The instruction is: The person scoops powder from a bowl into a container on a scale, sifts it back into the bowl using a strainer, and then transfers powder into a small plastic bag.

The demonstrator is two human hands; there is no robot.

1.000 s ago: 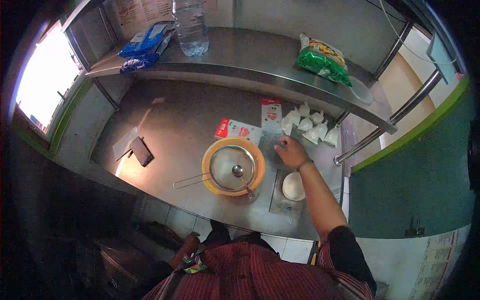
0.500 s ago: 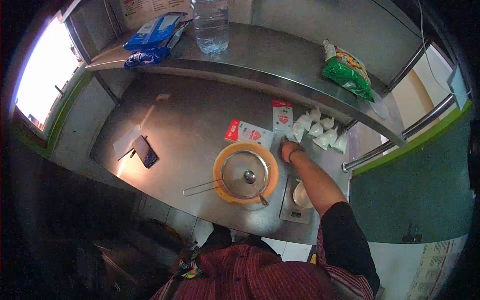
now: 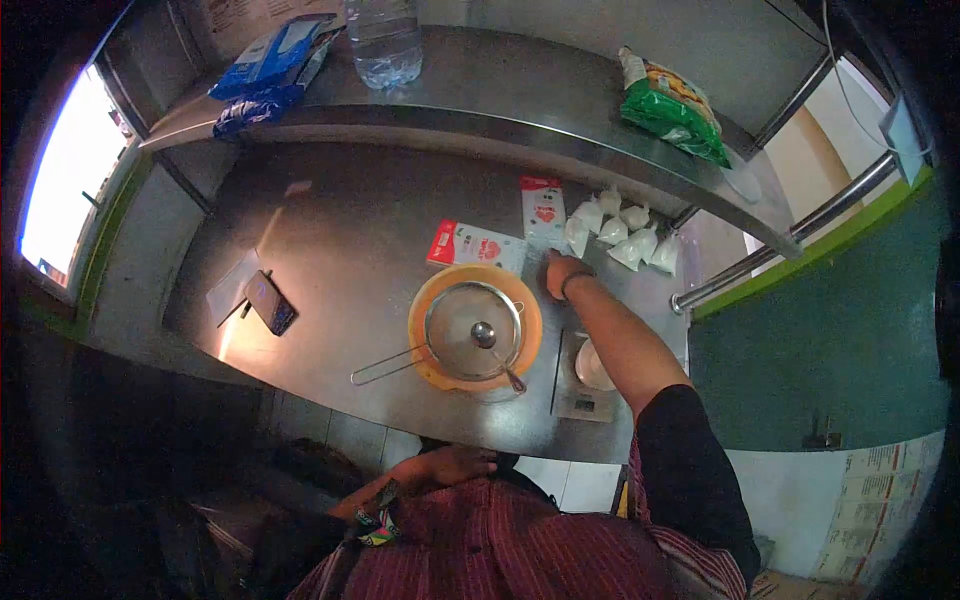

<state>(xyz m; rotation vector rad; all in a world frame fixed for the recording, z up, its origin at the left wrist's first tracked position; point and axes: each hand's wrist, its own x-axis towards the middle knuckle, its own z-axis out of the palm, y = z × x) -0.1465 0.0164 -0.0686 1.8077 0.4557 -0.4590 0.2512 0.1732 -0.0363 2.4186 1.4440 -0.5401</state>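
My right hand (image 3: 567,275) reaches over the steel table with its fingers drawn together. They are at a patch of clear plastic (image 3: 538,258) below the upright red and white carton (image 3: 543,208); what is pinched, if anything, is too small to make out. My left hand (image 3: 460,466) lies flat against the front of my apron, fingers stretched out, holding nothing. Nearer me, a wire sieve (image 3: 450,345) rests on an orange bowl (image 3: 420,365), with a metal spoon (image 3: 483,334) in it. Another red and white carton (image 3: 470,245) lies behind the bowl.
Several knotted bags of white powder (image 3: 630,248) sit at the back right. A kitchen scale (image 3: 582,406) bears a small container (image 3: 592,368), partly under my forearm. A phone (image 3: 270,303) leans at the left. The overhead shelf (image 3: 500,85) holds a water bottle (image 3: 385,45) and packets.
My left hand has come into view at my waist. The view has shifted slightly, while my right hand stays by the cartons and clear plastic.
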